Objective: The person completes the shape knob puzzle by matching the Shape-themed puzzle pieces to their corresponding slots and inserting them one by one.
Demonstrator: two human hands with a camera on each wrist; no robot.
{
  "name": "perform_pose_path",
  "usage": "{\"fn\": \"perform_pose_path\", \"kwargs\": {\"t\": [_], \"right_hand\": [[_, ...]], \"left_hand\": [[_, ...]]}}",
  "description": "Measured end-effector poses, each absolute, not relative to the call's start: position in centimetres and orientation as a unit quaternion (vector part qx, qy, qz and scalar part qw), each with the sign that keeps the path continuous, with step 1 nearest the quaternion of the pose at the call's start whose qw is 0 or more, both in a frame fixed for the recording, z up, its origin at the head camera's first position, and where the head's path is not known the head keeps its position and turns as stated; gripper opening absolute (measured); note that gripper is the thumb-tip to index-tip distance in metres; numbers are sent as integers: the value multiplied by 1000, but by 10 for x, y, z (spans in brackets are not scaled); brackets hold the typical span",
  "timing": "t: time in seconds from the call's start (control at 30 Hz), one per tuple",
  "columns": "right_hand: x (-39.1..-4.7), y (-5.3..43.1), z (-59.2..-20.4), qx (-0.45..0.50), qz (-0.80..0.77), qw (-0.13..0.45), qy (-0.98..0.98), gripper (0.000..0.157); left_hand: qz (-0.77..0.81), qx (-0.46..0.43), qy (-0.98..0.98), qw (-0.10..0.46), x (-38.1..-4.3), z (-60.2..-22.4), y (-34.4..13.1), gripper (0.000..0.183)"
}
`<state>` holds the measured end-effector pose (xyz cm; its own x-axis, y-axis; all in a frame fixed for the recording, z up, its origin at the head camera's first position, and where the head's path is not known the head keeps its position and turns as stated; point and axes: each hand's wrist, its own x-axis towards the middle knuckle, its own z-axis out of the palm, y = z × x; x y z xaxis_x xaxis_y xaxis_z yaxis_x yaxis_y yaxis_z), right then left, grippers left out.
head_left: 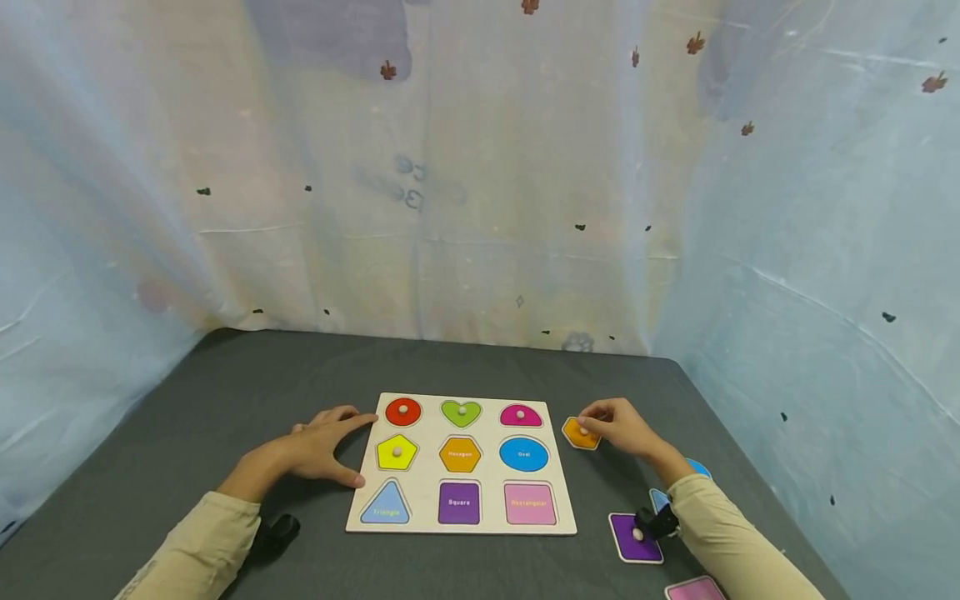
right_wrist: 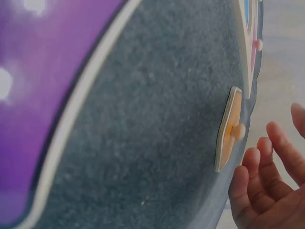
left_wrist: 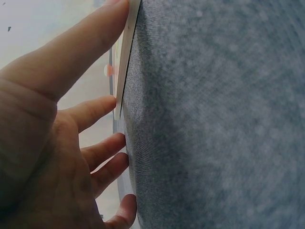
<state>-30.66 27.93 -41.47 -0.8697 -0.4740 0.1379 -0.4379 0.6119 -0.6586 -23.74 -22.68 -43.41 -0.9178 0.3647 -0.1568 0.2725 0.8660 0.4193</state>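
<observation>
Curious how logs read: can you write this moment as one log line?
left hand: touching left edge of puzzle board | right hand: at orange hexagon piece, not gripping | hexagon slot: unfilled

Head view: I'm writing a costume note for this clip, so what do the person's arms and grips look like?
Each arm wears a long, pale beige sleeve: the left sleeve and the right sleeve. A small black device shows by the left cuff, another by the right. The left grip and right grip are ungloved.
</observation>
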Motion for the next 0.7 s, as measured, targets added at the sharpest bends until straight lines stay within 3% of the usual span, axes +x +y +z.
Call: {"fn": "perform_pose_path", "kwargs": {"t": [0.7], "right_hand": [[-317,281,-423,-164,-383,115,902,29]], "left_hand": [[195,162,961,114,-236,-433,-224,103]]}}
